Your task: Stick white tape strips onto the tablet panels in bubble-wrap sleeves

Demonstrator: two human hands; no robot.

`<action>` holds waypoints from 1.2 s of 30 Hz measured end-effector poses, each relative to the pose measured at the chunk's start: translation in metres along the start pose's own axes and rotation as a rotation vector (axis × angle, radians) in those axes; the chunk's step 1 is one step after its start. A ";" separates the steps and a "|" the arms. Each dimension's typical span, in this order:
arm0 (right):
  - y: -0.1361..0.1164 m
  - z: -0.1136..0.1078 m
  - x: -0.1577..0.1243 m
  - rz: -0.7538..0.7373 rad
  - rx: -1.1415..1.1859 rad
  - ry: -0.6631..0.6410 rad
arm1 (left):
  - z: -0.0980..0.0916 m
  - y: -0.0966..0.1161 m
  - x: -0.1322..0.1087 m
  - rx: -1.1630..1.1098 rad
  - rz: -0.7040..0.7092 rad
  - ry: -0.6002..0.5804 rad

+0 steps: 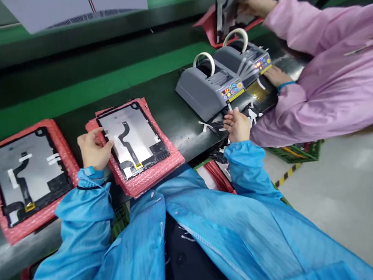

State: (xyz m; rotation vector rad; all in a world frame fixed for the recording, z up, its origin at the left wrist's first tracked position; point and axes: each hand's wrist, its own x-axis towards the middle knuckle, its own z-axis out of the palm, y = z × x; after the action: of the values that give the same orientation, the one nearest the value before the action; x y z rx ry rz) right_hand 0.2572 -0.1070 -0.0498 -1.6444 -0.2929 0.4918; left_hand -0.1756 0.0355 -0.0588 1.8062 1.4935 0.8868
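A tablet screen panel (143,139), silver-backed with a black ribbon cable (128,145), lies on pink bubble wrap (171,159) in front of me. My left hand (96,149) is closed at its left edge, curled fingers beside the frame and thumb over the border. Small white tape pieces stick to the panel's sides. At the front of the nearer grey tape dispenser (198,91), my right hand (238,126) pinches a short white strip of tape (230,107) at the outlet. Part of the right fingertips is hard to make out.
Another screen panel (38,166) with white tape pieces lies on pink wrap at left. A second tape dispenser (247,58) stands beside the first. Tape scraps (252,114) litter the bench edge. A co-worker's pink sleeve (301,108) reaches in from the right; their other hand holds a panel (226,8).
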 end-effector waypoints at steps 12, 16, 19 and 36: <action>-0.040 0.103 -0.090 -0.380 -0.066 -0.696 | 0.010 -0.001 0.031 0.292 0.645 -0.296; -0.036 0.183 -0.103 -0.403 -0.337 -1.005 | 0.017 -0.010 0.029 0.293 0.643 -0.332; -0.032 0.219 -0.110 -0.401 -0.522 -1.063 | 0.016 -0.012 0.027 0.291 0.638 -0.349; -0.041 0.238 -0.133 -0.597 -1.173 -0.975 | 0.019 -0.012 0.023 0.248 0.634 -0.350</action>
State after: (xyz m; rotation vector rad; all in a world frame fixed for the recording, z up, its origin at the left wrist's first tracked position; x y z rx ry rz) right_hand 0.0307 0.0450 -0.0083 -2.1207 -2.0336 0.6718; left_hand -0.1634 0.0595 -0.0773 2.5320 0.8405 0.6236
